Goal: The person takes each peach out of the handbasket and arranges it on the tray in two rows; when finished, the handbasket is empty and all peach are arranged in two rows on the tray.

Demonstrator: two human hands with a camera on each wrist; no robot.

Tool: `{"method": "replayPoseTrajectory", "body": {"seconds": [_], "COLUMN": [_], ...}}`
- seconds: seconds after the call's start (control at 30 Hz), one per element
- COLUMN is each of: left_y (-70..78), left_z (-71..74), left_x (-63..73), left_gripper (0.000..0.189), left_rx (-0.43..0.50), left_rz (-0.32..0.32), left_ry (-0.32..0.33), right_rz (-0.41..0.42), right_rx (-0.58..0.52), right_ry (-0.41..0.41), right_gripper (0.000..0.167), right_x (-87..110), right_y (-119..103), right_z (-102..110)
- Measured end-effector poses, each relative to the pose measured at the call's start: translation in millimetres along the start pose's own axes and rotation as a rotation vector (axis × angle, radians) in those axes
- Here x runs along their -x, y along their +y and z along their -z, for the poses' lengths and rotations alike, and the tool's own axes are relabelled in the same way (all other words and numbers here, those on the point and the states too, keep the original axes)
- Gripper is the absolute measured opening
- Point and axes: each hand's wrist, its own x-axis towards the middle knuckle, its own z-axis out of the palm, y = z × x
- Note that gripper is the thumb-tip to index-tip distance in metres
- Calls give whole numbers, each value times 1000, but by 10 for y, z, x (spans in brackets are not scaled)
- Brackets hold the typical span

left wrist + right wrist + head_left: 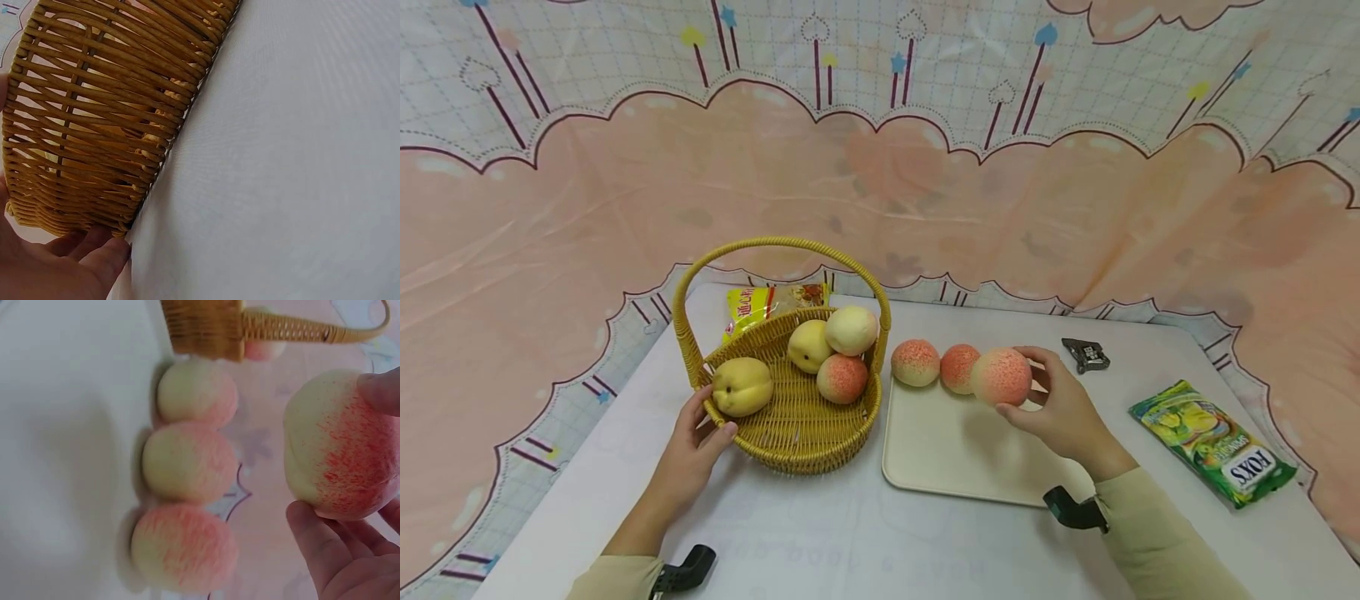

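Note:
My left hand (692, 442) grips the left side of a yellow wicker basket (808, 457), thumb at the rim; in the left wrist view, fingers (107, 259) reach against the low woven side. Inside the basket lie a yellow peach (742, 387) at the left, and another yellow one (809, 346), a pale one (852, 330) and a pink-red one (842, 378) at the right. Over the cream tray (955, 471), my right hand (1067, 412) holds a pink-and-cream peach (344, 450) between thumb and fingers. Three more peaches (187, 462) sit in a row on the tray, one hidden from the head view.
A yellow snack packet (748, 308) lies behind the basket. At the right are a small black-and-grey object (1086, 355) and a green FOXS packet (1213, 442). A patterned cloth (880, 200) hangs behind the white table (820, 542).

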Motion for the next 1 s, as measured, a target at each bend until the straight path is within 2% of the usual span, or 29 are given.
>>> {"method": "replayPoseTrajectory", "body": {"seconds": [0.13, 0.37, 0.47, 0.67, 1.0], "left_y": [2, -2, 1, 3, -12], "left_z": [-2, 7, 6, -1, 0], "left_x": [3, 6, 10, 4, -1], "left_gripper": [73, 74, 74, 74, 74], "left_rx": [-2, 4, 0, -7, -8], "left_rz": [3, 8, 5, 5, 9], "left_ry": [-1, -5, -4, -3, -1], "right_rz": [2, 12, 1, -74, -211], "right_rx": [71, 260, 302, 278, 256], "right_ry": [47, 134, 159, 166, 128], "right_gripper": [77, 73, 72, 70, 75], "right_x": [57, 128, 145, 186, 167], "right_y": [111, 314, 423, 583, 710], "right_z": [130, 330, 402, 499, 564]}}
